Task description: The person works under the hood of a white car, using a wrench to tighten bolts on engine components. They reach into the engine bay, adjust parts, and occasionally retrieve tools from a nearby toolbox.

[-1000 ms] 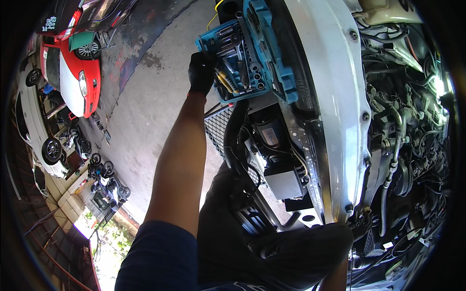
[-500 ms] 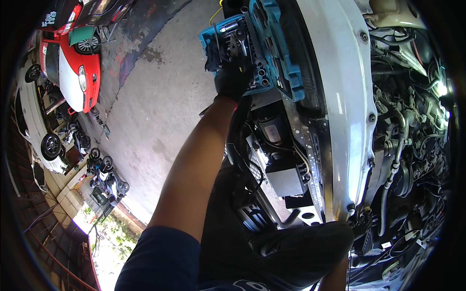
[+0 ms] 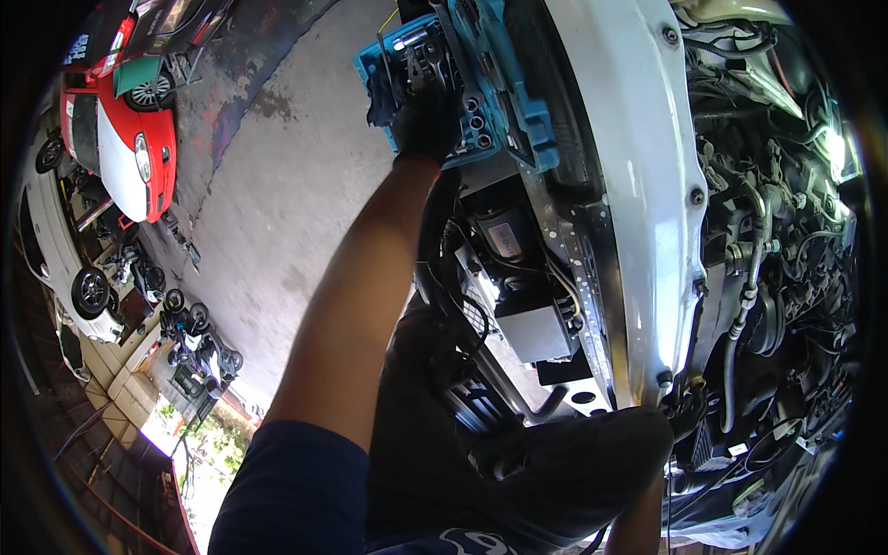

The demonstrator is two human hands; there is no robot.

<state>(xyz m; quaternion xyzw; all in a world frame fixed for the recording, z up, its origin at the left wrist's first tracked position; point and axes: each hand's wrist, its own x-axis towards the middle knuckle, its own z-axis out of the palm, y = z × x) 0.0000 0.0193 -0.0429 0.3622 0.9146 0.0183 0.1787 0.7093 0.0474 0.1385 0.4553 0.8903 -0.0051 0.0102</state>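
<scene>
Many tools (image 3: 433, 54) lie in open blue box (image 3: 535, 125), near white panel (image 3: 638, 185). Person's left hand (image 3: 427, 125), gloved in black, is over tools; tips hidden, cannot tell if spread or pinching. Shiny sockets (image 3: 476, 122) just right of it. Right hand (image 3: 686, 412) down by engine (image 3: 795, 231), shape unclear too. Red car (image 3: 162, 139) far left.

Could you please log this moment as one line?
left hand: gloved, at open blue toolbox | right hand: gloved, near white panel | grips: unclear
</scene>
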